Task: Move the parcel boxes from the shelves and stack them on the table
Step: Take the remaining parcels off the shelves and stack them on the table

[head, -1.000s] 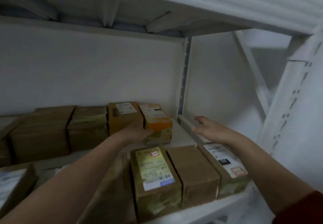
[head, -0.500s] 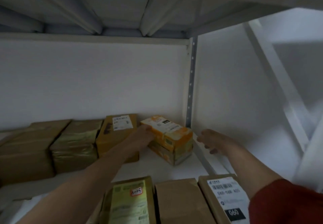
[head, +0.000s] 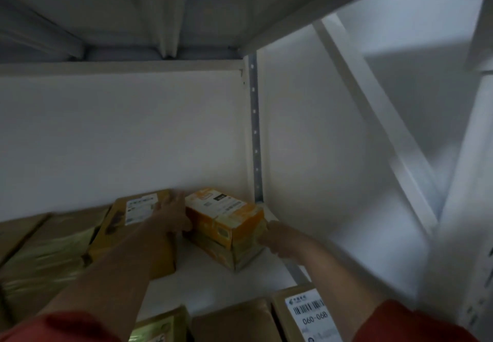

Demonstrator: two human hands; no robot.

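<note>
An orange parcel box (head: 226, 217) with white labels sits turned at an angle on the white shelf (head: 205, 283), near the back right corner. My left hand (head: 172, 216) lies against its left side, fingers reaching along the far edge. My right hand (head: 280, 239) touches its near right end, fingers curled at the box's corner. A yellow-brown parcel box (head: 128, 232) with a white label stands just left of the orange one, partly behind my left forearm.
More taped brown boxes (head: 45, 256) line the shelf to the left. Three boxes stand at the shelf's front edge, one labelled 060-068 (head: 306, 315). A perforated upright post (head: 254, 133) and a diagonal brace (head: 378, 117) frame the right side. The upper shelf hangs close overhead.
My right hand has moved left and come against the orange box's near right end. My left hand slid further along its left side. The view tilted upward.
</note>
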